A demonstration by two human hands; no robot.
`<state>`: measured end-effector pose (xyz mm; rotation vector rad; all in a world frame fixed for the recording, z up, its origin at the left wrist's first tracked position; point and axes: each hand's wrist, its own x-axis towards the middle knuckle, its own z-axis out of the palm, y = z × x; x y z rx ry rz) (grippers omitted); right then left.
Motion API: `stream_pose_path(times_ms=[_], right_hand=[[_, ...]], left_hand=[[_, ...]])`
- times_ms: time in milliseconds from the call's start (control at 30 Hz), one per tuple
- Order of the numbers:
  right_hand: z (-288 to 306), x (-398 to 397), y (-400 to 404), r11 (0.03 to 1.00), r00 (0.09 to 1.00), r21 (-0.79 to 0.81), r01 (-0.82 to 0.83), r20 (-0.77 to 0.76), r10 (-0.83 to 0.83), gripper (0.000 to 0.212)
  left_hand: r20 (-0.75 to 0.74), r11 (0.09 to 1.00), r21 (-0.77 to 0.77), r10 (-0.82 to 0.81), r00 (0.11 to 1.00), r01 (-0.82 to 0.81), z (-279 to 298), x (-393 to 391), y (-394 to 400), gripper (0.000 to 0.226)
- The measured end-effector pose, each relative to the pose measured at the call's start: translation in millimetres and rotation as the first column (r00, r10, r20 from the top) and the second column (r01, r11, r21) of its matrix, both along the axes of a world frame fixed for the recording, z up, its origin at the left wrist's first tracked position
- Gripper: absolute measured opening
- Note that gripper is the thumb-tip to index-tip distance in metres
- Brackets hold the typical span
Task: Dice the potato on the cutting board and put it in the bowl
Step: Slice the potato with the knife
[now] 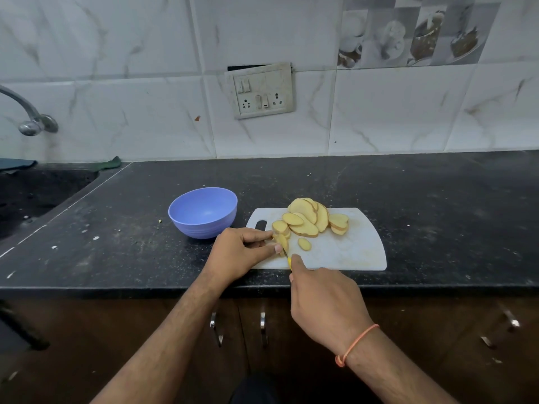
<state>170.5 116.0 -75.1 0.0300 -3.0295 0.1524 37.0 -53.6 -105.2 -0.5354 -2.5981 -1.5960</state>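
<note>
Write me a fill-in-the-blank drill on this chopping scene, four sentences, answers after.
1. The bowl is coloured ____.
2. The left hand steadies a stack of potato slices on the ____ cutting board.
3. The right hand grips a knife with a ____ handle.
4. The bowl holds ____ potato pieces.

Answers: blue; white; yellow; no

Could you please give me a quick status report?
Left hand pinching potato stack; right hand gripping yellow-handled knife. Slices on white plastic cutting board. Purple bowl empty, unobstructed.
</note>
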Motion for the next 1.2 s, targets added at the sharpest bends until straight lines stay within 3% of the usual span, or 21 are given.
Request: stream_pose_path(times_ms=[367,533,667,833,1067,1200], right_hand=[[3,33,52,0.994,0.995,0.052,-0.101,-0.005,0.101,0.052],[13,26,90,0.998,0.996,0.006,-0.057,-0.071,0.058,0.051],[17,7,110,0.972,0.991,-0.223,-0.068,-0.128,0.041,0.04],[3,-31,130,0.837,0.979,-0.534,-0.116,-0.202,0.006,0.029],[-14,-53,145,0.661,0.984,-0.739,-0.132,-0.18,-0.005,0.028],[-17,-62,153,0.634,0.987,-0.762,-0.134,-0.159,0.016,0.025]], left_hand=[[0.047,0.999,0.035,0.002,0.999,-0.004,2,2,-1,0.043],[0.059,1.0,0.018,0.021,0.998,-0.022,4,4,-1,0.035],[0.038,0.999,0.011,0.03,0.999,-0.03,4,4,-1,0.031],[0.032,0.999,0.028,0.017,0.999,-0.018,3,4,1,0.03],[0.075,0.998,0.04,0.054,0.996,-0.057,6,-4,6,0.023],[0.133,0.998,-0.055,0.046,0.99,-0.039,14,-17,11,0.019]])
